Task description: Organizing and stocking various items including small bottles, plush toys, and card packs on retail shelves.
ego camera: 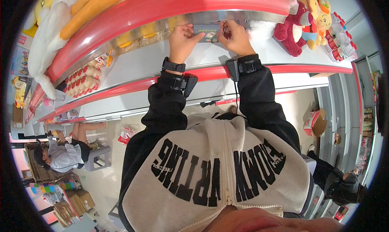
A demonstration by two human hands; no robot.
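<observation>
A dark grey printed package [210,29] with a small picture on its front stands on the white shelf [206,56], partly behind the metal lip of the shelf above. My left hand [186,42] grips its left side, the thumb lying across the front. At its right edge, the bent fingers and thumb of my right hand [234,38] hold it. To the left, yellow-and-brown packs [146,41] lie under the upper shelf. A white fluffy plush [260,29] sits right of my right hand.
The red-fronted upper shelf [182,2] overhangs my hands. Shrink-wrapped small bottles [83,81] stand left; plush toys [290,34] and water bottles [340,45] stand right. A seated person [63,156] is at left, another person [337,183] at right. An open carton [316,122] lies on the floor.
</observation>
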